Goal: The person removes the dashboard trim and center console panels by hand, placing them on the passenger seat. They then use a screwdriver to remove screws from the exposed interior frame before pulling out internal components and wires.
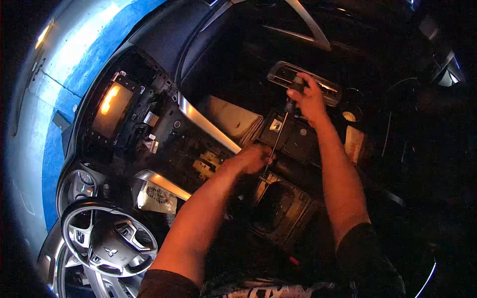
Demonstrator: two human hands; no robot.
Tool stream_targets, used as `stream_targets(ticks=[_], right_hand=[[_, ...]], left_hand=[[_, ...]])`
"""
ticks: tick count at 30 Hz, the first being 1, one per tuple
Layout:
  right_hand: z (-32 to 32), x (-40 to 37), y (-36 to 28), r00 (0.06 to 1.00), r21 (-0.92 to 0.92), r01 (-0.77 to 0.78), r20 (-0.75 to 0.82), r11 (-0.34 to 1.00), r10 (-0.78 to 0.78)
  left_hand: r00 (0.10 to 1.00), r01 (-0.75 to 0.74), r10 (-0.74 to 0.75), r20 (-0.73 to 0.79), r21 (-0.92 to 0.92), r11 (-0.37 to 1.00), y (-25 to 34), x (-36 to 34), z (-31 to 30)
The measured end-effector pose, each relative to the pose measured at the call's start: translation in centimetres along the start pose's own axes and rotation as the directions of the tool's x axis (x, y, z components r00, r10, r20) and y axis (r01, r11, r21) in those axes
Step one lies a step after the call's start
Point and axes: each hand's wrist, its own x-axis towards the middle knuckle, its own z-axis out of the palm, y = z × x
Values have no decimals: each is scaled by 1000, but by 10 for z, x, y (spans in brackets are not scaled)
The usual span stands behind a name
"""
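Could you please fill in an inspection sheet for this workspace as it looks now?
Surface: stripped black centre console, panels off.
Job's things: long thin-shafted screwdriver, tip down at the console.
Clutter: grey vent panel behind the right hand; pale stacked sheets.
Hands: right hand closed on the screwdriver handle; left hand curled by the shaft's lower end, grip unclear.
Cables: nothing seen.
Surroundings: black steering wheel, lit orange screen, dark cabin.
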Motion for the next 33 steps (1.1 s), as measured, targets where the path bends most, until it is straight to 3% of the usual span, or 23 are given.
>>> stream_targets(ticks=[1, 3, 4, 6, 9, 10, 12, 14, 16, 18, 19, 22, 24, 26, 28, 31, 33], right_hand=[[-3, 0, 0, 997, 166, -23, 80, 986, 10], [-10, 0, -2, 972, 467, -100, 234, 879, -13], [-12, -1, -3, 977, 388, -123, 209, 913, 43], [-16, 2, -7, 980, 226, -170, 143, 959, 140], [-5, 9, 1, 996, -54, -75, -57, 996, 72], [-2, 9, 6, 995, -45, -78, -62, 996, 75], [5, 7, 13, 994, -28, -86, -75, 996, 84], [16, -10, 2, 984, 71, -176, -15, 982, 177], [28, -29, 2, 961, 117, -274, 54, 955, 270], [38, -47, 9, 923, 107, -376, 125, 920, 363], [40, -54, 26, 935, 7, -329, 145, 944, 324], [46, -76, 52, 959, -204, -192, 167, 960, 228], [46, -85, 54, 977, -246, -155, 108, 957, 186], [45, -84, 48, 972, -268, -159, 127, 950, 198], [45, -84, 49, 975, -222, -169, 103, 960, 195], [52, -85, 51, 979, -59, -193, 59, 979, 196], [53, -86, 50, 970, 32, -232, 88, 972, 229]], left_hand=[[996, -47, 45, -75, -25, 999, -3, -2, 4], [999, 8, -1, 40, -177, 984, -7, 3, 1], [995, 44, -19, 101, -252, 967, -7, 4, 0], [983, 137, -121, 137, -115, 984, 8, 3, -10], [981, 161, -165, 102, 50, 986, 16, 2, -12], [984, 149, -157, 80, 99, 984, 16, 2, -10], [977, 22, 1, -213, 107, 994, 8, -2, 11], [971, -29, 19, -239, -38, 999, 1, 1, 15], [998, 59, -55, 23, -346, 936, -4, 6, 0], [981, 194, -185, 61, -224, 955, 11, 3, -11], [965, 260, -250, 76, -161, 952, 17, 2, -12], [984, 176, -177, -16, -9, 984, 16, 3, -6], [974, 6, 13, -228, 82, 997, 8, 0, 9], [976, -41, 35, -215, -24, 999, -5, 2, 15], [997, 78, -65, 48, -333, 940, -4, 4, -1], [970, 231, -213, 118, -171, 958, 4, 4, -8], [985, 102, -109, 134, 61, 993, 7, 1, -9]])
